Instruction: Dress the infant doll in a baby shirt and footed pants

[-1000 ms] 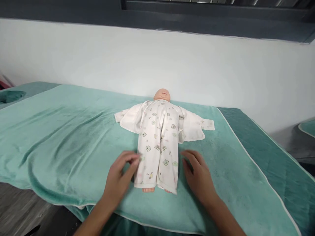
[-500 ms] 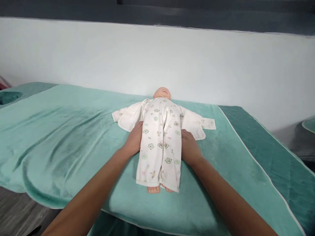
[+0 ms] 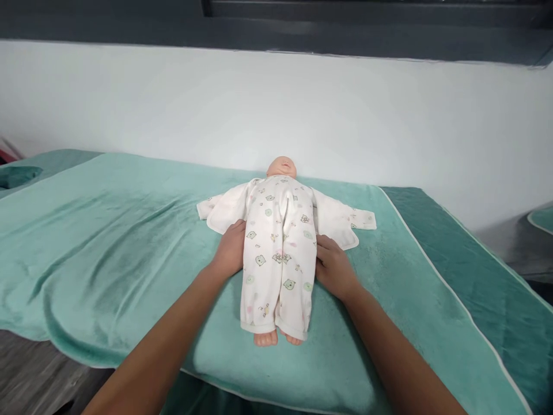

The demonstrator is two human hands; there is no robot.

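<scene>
A baby doll (image 3: 281, 166) lies on its back with its head near the wall. White printed baby trousers (image 3: 280, 253) cover it from the chest down to the ankles, and its bare feet (image 3: 265, 338) poke out of the hems. Its arms are spread in a white baby jacket (image 3: 334, 216), whose open front panels lie out to both sides. My left hand (image 3: 232, 249) is closed at the left edge of the trousers, fingertips hidden behind the cloth. At the right edge, slightly lower, my right hand (image 3: 334, 266) curls its fingers against the trousers.
A light green velvet blanket (image 3: 129, 230) with wrinkles on its left side lies beneath the doll. Darker green cloth (image 3: 470, 265) extends along the right. Behind stands a white wall (image 3: 276, 104) under a dark ledge (image 3: 345, 29). Grey flooring (image 3: 34, 374) shows at lower left.
The view has shifted slightly. The right trouser hem has moved inward a little, showing more of that foot. Both hands have stayed at the sides of the trousers, sitting slightly lower in the picture.
</scene>
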